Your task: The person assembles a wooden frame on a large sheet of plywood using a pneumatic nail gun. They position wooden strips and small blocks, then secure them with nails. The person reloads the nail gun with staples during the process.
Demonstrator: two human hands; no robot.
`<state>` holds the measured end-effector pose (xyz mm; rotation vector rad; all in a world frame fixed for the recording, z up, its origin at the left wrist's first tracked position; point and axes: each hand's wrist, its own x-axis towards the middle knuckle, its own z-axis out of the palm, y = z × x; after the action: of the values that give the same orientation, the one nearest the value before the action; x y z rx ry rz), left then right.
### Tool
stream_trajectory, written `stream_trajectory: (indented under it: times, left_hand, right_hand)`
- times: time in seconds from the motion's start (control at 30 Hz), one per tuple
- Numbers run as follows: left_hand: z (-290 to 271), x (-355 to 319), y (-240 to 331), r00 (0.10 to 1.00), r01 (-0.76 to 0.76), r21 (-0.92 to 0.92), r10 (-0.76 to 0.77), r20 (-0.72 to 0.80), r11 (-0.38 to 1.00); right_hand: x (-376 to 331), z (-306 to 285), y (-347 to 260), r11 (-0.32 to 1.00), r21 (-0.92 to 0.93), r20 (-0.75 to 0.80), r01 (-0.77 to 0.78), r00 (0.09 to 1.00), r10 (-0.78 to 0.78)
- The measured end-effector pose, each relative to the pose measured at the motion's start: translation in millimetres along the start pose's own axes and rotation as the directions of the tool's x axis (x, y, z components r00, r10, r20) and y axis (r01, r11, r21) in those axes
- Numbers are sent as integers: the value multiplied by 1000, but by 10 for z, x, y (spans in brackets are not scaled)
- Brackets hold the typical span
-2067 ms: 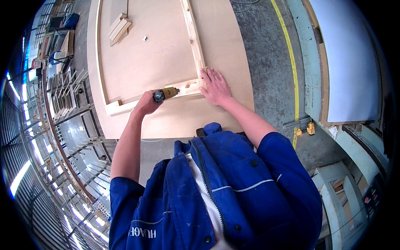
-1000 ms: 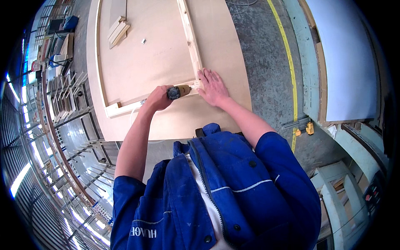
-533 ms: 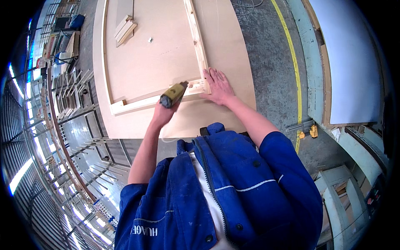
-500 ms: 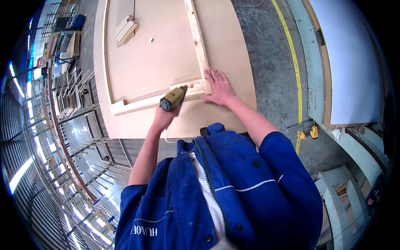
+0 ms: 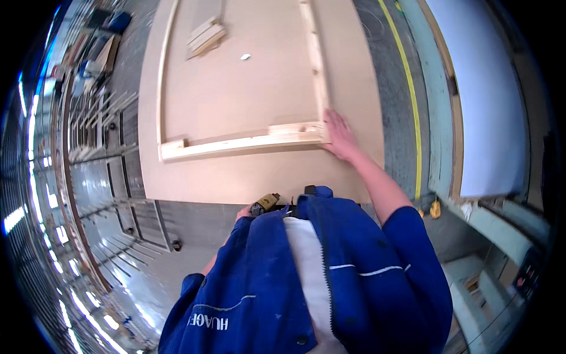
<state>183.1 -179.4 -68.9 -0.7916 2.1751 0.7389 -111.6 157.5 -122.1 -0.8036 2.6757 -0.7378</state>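
Nearest, a blue work jacket (image 5: 330,283) with white lettering on its lower left panel was seen. Just above its collar the left hand (image 5: 243,213) was glimpsed, mostly hidden, closed around a yellow and black power tool (image 5: 264,204) held close to the chest, short of the board's near edge. Beyond it a large pale wooden board (image 5: 247,177) was laid flat. On the board a wooden frame (image 5: 236,144) was set, and at the frame's near right corner the right hand (image 5: 339,137) was pressed flat with fingers spread, gripping nothing. Past the frame's far left corner, short wooden blocks (image 5: 206,36) were stacked. Right of the board, grey floor with a yellow line (image 5: 413,118) was visible.
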Motion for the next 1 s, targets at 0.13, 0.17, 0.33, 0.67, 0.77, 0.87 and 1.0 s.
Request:
stream_trajectory:
  times: [0.13,0.17,0.33,0.67,0.77,0.87,1.0]
  left_hand:
    - [-801,-315,-20,990,-82,-232,53,-129,969]
    - [-951,-272,-167,982,-128,-247,89,-164,960]
    - [-1508,206,-1341,891,-253,-180,157,-425,951]
    - [-2342,700,-2231,819,-312,311,420,-391,898]
    - [-2223,928,-2160,785,-401,280,485,-386,872]
    - [-2183,904,-2076,784,-423,208,471,-404,882]
    - [-2107,1050,-1897,566,-602,100,512,-646,792]
  right_hand:
    - [-30,-45,-120,997,-57,7,-44,999,44]
    - [-62,10,-155,993,-100,-24,-66,998,64]
    - [-91,154,-771,888,-246,-90,-388,922,377]
    - [854,911,-2346,907,-417,128,-51,985,114]
    - [893,1017,-2435,917,-392,132,-74,982,136]
    - [950,951,-2532,928,-370,170,-48,978,118]
    - [1103,951,-2367,917,-384,270,-103,938,218]
